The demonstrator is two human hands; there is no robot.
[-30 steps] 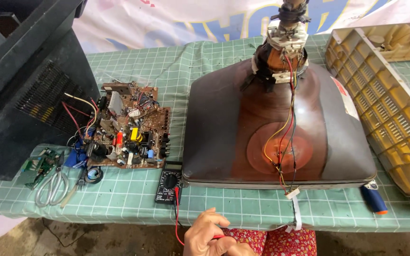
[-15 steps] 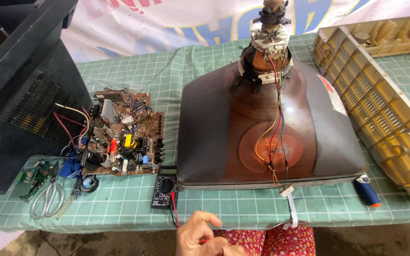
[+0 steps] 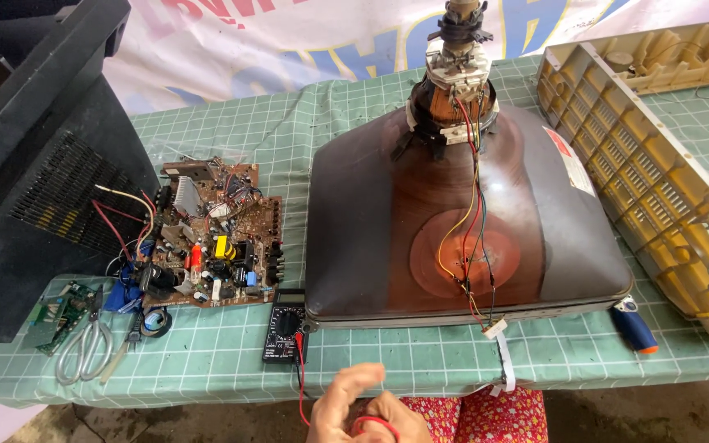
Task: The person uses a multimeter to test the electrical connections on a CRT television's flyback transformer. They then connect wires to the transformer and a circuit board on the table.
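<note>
Black plastic, the back shell of a television [image 3: 34, 164], stands at the far left, set aside so the parts lie open. Near it on the green gridded surface [image 3: 207, 361] lie a small green board [image 3: 59, 308], scissors [image 3: 82, 349] and the brown circuit board [image 3: 211, 238], its wires trailing left. A black meter [image 3: 285, 332] rests just against the near edge of the picture tube [image 3: 453, 230], which lies face down with its neck up, so the wires reach. A red lead [image 3: 301, 385] runs from the meter down to the hands at the near edge. The left hand [image 3: 346, 404] is loosely curled, fingers half spread; the right hand [image 3: 391, 420] pinches the lead's red loop. A pale label with a red stripe [image 3: 572, 160] sits on the tube's right shoulder. A blue-and-orange handled tool [image 3: 633, 324] and a cream cover [image 3: 658, 180] lie right. Behind hangs a white banner [image 3: 289, 49] with blue and red lettering.
</note>
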